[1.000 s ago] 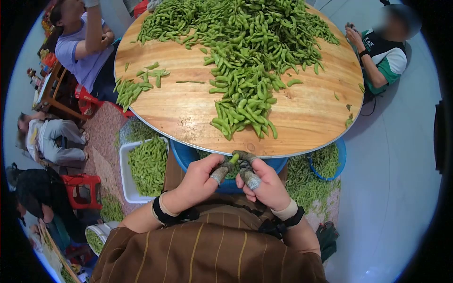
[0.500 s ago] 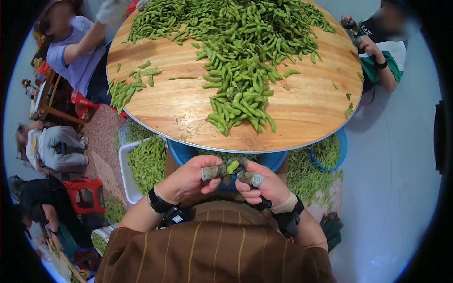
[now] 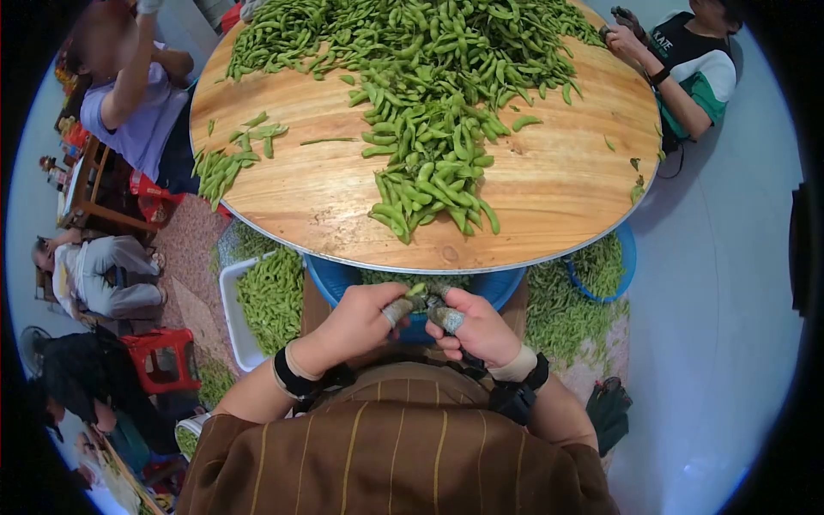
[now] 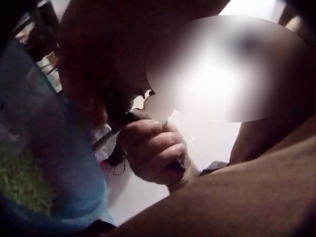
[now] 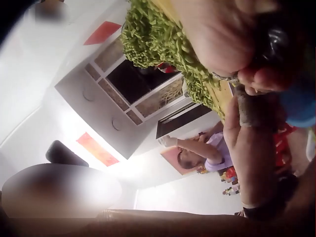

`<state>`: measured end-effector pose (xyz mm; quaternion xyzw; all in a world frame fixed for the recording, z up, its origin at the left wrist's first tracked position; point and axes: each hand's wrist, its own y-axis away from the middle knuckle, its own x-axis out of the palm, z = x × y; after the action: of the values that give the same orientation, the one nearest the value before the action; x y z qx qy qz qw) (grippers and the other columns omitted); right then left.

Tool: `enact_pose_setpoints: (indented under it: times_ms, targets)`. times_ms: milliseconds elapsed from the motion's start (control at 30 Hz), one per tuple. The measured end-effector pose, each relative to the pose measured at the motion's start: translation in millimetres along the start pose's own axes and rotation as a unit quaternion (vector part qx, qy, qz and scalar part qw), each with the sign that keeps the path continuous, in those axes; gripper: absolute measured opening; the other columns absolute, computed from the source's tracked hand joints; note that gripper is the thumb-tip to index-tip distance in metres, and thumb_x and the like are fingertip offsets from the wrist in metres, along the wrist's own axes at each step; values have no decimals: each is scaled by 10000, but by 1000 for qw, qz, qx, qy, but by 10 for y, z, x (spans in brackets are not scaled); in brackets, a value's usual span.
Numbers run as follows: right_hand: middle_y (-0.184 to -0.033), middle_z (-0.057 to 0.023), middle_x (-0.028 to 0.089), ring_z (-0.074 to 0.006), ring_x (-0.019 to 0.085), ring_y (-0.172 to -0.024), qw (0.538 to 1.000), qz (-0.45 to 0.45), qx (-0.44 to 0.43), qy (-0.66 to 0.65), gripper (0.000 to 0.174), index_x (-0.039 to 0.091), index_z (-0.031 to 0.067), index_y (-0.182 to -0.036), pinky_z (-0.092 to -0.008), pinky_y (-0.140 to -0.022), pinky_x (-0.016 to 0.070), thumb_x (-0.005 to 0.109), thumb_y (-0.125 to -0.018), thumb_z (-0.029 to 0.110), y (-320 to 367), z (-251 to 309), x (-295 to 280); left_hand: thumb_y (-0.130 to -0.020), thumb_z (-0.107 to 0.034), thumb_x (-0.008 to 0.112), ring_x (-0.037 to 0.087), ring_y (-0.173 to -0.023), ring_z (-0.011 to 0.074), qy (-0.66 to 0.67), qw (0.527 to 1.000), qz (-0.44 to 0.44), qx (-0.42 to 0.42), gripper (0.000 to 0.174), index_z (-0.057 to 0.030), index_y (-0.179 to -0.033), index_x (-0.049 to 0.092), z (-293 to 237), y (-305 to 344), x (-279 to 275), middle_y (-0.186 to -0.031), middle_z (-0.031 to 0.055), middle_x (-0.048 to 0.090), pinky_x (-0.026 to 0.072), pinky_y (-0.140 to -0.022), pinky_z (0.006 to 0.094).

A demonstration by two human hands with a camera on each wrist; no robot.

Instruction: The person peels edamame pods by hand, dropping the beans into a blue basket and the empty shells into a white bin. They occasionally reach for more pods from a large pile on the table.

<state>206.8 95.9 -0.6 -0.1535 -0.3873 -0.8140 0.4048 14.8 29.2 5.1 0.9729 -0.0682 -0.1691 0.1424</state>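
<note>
In the head view a green soybean pod (image 3: 416,289) shows between the fingertips of both hands, over a blue basin (image 3: 330,279). My left hand (image 3: 365,316) pinches it between thumb and forefinger. From the other side my right hand (image 3: 481,328) meets it, thumb and fingertips gripping close to the left ones. Grey, dirt-stained wraps cover both thumbs (image 3: 446,319). The right hand's other fingers curl inward, with dark wrapping (image 5: 276,42) in the right wrist view. Most of the pod is hidden behind the fingers.
A round wooden table (image 3: 326,184) bears a big heap of soybean pods (image 3: 429,77). At left stands a white tub (image 3: 230,313) of pods; at right, a blue-rimmed basket (image 3: 631,266) among more pods on the floor. Other people (image 3: 137,94) sit around, near a red stool (image 3: 163,360).
The pod first stood upright between the thumbs, then showed wider and split-looking, and now only a small green part shows. Both hands have stayed together below the table edge.
</note>
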Motion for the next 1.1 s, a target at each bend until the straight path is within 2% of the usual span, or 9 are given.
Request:
enact_pose_setpoints:
  times_ms: [33,100,267,333,367,567,800,967,1100]
  targets:
    - [-740,14,511,-43,422,-519,1000,0,4,-16,160,510,73,-1076,-198,-430,365,429,-938,74,13,-12,-8,-895,-102,566,594,-573,180,-1,1000,0,-1,141,10,-978,546,55,-3,-36,-764,99,637,481,-520,296]
    - [-744,15,516,-39,429,-526,999,19,3,-37,161,510,73,-1080,-197,-436,369,459,-927,86,28,-63,-50,-971,-130,457,577,-585,110,392,899,118,-152,179,17,-1031,540,197,-8,-111,-795,68,640,482,-524,258]
    - [-734,-40,559,-135,527,-537,989,-61,-79,108,217,515,46,-1061,-272,-476,426,574,-867,122,-49,-193,-98,-968,-111,426,587,-627,112,251,951,90,-156,198,8,-1084,534,137,-24,-8,-805,58,626,490,-575,237]
    - [-745,-130,587,-305,587,-599,827,-186,-346,403,224,504,10,-969,-366,-536,462,625,-817,120,-111,-198,0,-950,-70,421,591,-644,109,177,971,82,-138,203,7,-1104,529,98,-20,24,-814,54,622,493,-594,234]
    - [-752,-191,573,-415,574,-674,845,-171,-270,428,238,474,-7,-880,-437,-591,464,650,-777,116,-45,-143,22,-916,-28,410,596,-658,112,126,983,102,-87,239,3,-1125,522,41,0,26,-818,50,620,497,-609,239]
    - [-730,-202,569,-412,576,-724,736,-167,-345,558,296,468,0,-827,-444,-642,467,689,-698,147,-229,-203,-91,-827,62,393,602,-701,118,-15,990,138,-19,407,-14,-1212,501,93,33,0,-869,49,621,503,-639,254]
    - [-717,-232,557,-405,581,-747,791,-174,-324,490,258,565,-2,-873,-450,-672,477,670,-691,146,-410,-302,-376,-823,90,382,603,-699,135,123,977,130,-113,419,19,-1215,512,276,44,-43,-856,54,627,507,-639,272]
    - [-751,-209,564,-396,569,-754,719,-206,-335,572,230,582,-3,-919,-449,-686,478,616,-709,86,-154,-186,-116,-786,98,423,621,-731,145,38,994,41,-92,422,46,-1196,512,279,9,12,-894,83,650,515,-661,287]
    - [-770,-193,566,-385,564,-760,734,-146,-320,581,200,578,-6,-903,-439,-687,477,604,-721,73,-187,-236,-131,-712,80,508,630,-804,371,-66,996,3,65,538,44,-1241,415,273,-10,97,-872,222,632,505,-683,413]
